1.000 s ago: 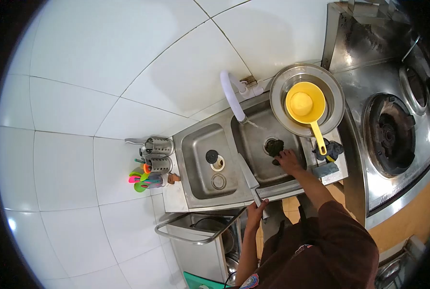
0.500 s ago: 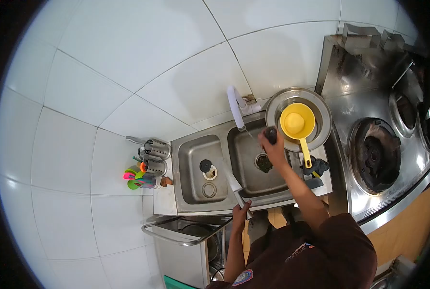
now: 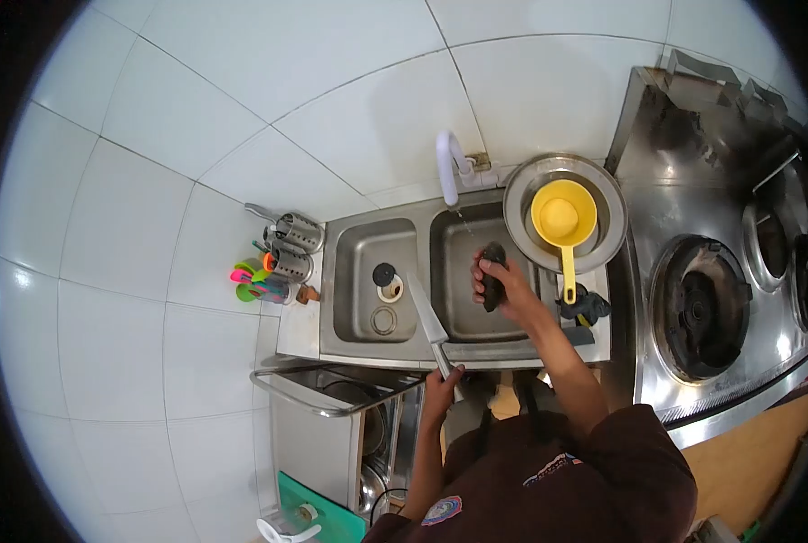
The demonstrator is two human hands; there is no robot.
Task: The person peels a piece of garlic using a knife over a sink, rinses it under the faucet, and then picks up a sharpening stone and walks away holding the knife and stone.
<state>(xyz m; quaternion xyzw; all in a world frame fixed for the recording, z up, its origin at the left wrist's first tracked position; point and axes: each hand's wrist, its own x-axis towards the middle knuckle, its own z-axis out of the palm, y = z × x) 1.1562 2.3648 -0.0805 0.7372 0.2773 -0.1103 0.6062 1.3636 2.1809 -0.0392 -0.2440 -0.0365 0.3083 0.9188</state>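
Note:
My left hand (image 3: 439, 391) is closed around the metal handle of a kitchen knife (image 3: 426, 312). Its broad blade points up and away, over the divider between the two sink basins. In my right hand (image 3: 512, 288) is a dark greenish-black pad (image 3: 492, 279), gripped above the right basin (image 3: 454, 308); its exact kind is hard to make out. A thin stream of water falls from the white faucet (image 3: 447, 170), just behind and left of that hand. Knife and pad are apart.
The left basin (image 3: 349, 281) holds a black-topped drain piece (image 3: 385, 276). A yellow dipper (image 3: 564, 213) rests in a steel bowl (image 3: 515, 199) at right, near a dark cloth (image 3: 588, 306). Utensil holders (image 3: 291, 262) stand left; a stove (image 3: 648, 199) is far right.
My right hand has come nearer and turned, showing more of the dark pad. The dark green material previously seen at the right drain is no longer visible there. The camera view has shifted.

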